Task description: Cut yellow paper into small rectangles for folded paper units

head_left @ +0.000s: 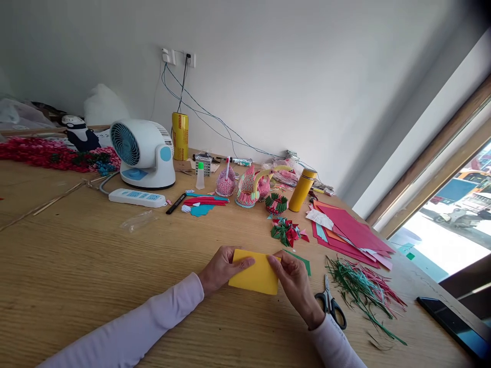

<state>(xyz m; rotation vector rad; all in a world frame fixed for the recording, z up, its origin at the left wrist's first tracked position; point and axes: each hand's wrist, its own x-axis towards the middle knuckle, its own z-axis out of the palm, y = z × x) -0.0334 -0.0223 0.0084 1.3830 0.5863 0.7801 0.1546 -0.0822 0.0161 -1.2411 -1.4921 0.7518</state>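
Note:
A rectangular piece of yellow paper (253,278) is held up just above the table between my two hands. My left hand (225,268) pinches its left side, thumb lying across the front and fingers behind. On the upper right corner, my right hand (293,278) grips the sheet between thumb and fingers. Part of a green paper piece (302,261) shows on the table behind my right hand. Black-handled scissors (330,302) lie close to my right wrist. Farther back sits a small heap of folded red and green paper pieces (287,231).
Thin paper strips (364,289) and stacked red sheets (351,230) lie to the right, near a phone (454,327). Toward the wall stand a yellow bottle (302,190), folded-paper swans (247,191), a fan (148,153) and a power strip (137,198). A marker (176,203) lies nearby.

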